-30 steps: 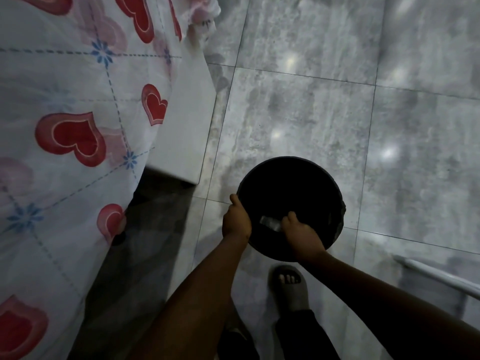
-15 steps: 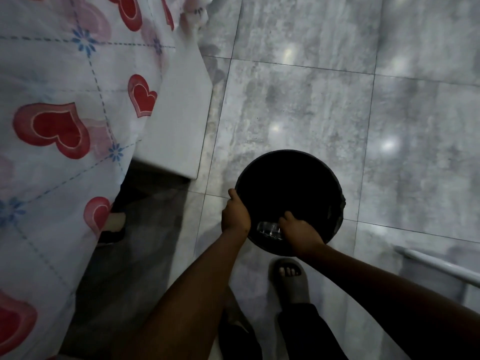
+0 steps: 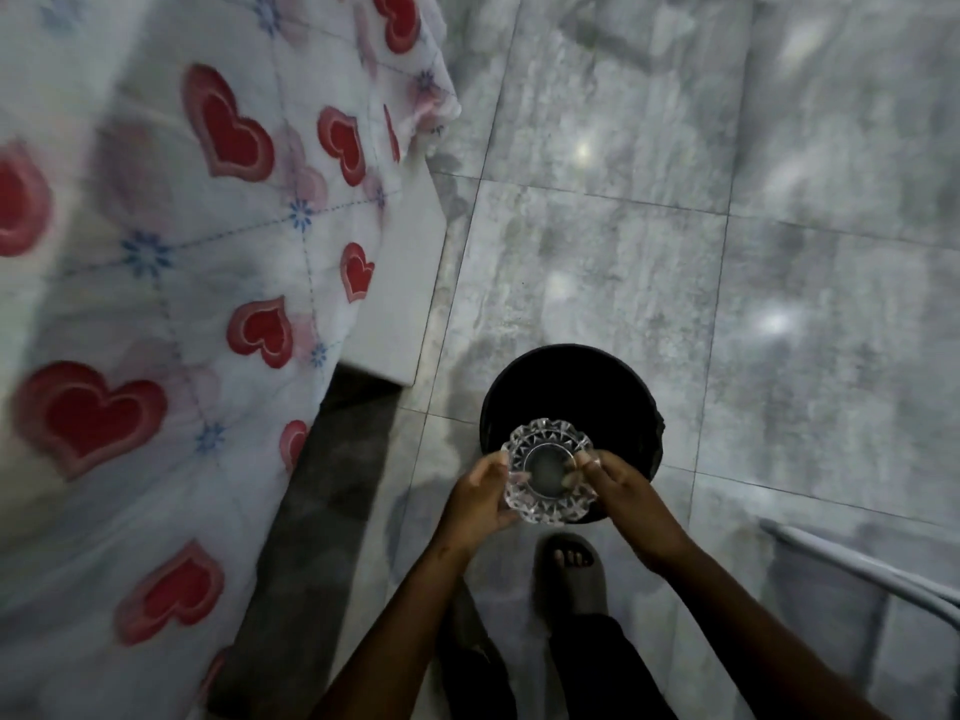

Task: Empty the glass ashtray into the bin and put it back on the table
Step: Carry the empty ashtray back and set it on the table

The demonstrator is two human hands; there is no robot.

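Grey marbled floor tiles (image 3: 597,252) fill the view, seen from above in dim light. At left, a cloth (image 3: 156,304) printed with red hearts and blue flowers drapes over a white surface whose bare corner (image 3: 410,283) shows beside it. A round black bin (image 3: 571,387) stands on the floor, its inside too dark to read. Held level over the bin's near rim is the cut-glass ashtray (image 3: 548,478), open side up; its clear base looks empty. The left hand (image 3: 480,496) grips the ashtray's left edge, fingers curled under and thumb on the rim. The right hand (image 3: 626,498) clasps the right edge in the same way. Below the hands, a foot in a grey slipper (image 3: 574,574) stands on the tiles. A pale curved bar (image 3: 857,569) enters at lower right.
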